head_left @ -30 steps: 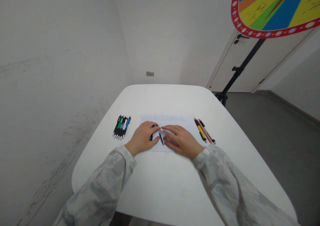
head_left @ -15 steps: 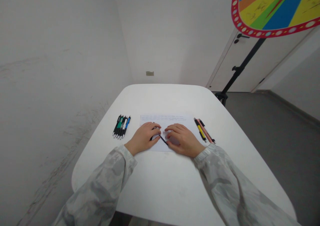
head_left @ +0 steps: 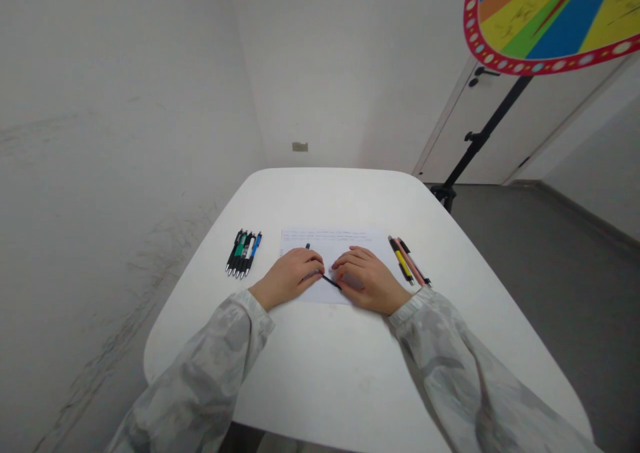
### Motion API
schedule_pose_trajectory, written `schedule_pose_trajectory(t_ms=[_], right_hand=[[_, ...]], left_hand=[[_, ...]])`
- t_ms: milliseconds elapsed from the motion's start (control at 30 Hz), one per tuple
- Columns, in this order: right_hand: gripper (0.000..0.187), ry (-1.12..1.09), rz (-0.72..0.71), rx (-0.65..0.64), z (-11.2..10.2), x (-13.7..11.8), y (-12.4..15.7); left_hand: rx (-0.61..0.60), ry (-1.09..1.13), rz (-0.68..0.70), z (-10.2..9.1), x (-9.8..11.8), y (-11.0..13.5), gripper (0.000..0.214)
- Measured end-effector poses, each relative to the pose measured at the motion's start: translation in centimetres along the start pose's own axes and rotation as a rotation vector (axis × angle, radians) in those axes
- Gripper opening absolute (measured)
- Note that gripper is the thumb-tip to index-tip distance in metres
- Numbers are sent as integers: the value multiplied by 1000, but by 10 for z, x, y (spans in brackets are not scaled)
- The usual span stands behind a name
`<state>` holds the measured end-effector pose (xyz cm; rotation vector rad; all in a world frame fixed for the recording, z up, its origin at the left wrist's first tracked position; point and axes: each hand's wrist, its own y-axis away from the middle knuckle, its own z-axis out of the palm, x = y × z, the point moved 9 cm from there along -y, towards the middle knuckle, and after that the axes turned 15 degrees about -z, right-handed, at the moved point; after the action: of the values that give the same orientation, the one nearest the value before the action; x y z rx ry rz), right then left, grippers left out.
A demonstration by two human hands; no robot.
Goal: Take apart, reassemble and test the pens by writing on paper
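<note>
Two hands rest close together on a sheet of paper (head_left: 345, 239) in the middle of a white table (head_left: 320, 193), both in pale patterned sleeves. The left hand (head_left: 289, 278) lies knuckles up, its fingers curled shut around a black pen (head_left: 331, 281). One end of the pen pokes out past the knuckles toward the far edge of the sheet, while a thin dark length runs from under the fingertips toward the other hand. The right hand (head_left: 369, 281) has its fingers bent down onto the paper, and its thumb side meets that slender end (whether it pinches the end or only touches it I cannot tell, the part being small and half hidden). Left of the sheet, apart from it, five pens (head_left: 243, 255) lie side by side in a tight row, with black, green and blue among them. Just beside the sheet's right edge lie three pens (head_left: 409, 263), one yellow and black, one pinkish, one black. Beyond the table's far right corner a many-coloured wheel (head_left: 550, 19) stands on a black stand (head_left: 483, 136).
</note>
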<state>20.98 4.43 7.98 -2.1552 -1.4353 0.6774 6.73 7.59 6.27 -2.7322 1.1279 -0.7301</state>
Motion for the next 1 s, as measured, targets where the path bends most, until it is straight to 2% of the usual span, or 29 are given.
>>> schedule_pose_trajectory(t_ms=[133, 367, 467, 700, 833, 1000], right_hand=[[11, 8, 22, 102, -9, 3, 5], [9, 62, 170, 229, -20, 19, 21], [12, 48, 197, 242, -21, 21, 20], [9, 49, 123, 281, -24, 17, 17], [8, 51, 134, 304, -26, 19, 19], [13, 30, 136, 327, -28, 18, 19]], left_hand=[[-11, -20, 4, 2, -1, 0, 20], [-13, -98, 38, 4, 2, -1, 24], [-1, -107, 32, 3, 2, -1, 24], [2, -132, 72, 4, 5, -1, 21], [26, -156, 76, 5, 6, -2, 21], [144, -132, 27, -4, 4, -2, 22]])
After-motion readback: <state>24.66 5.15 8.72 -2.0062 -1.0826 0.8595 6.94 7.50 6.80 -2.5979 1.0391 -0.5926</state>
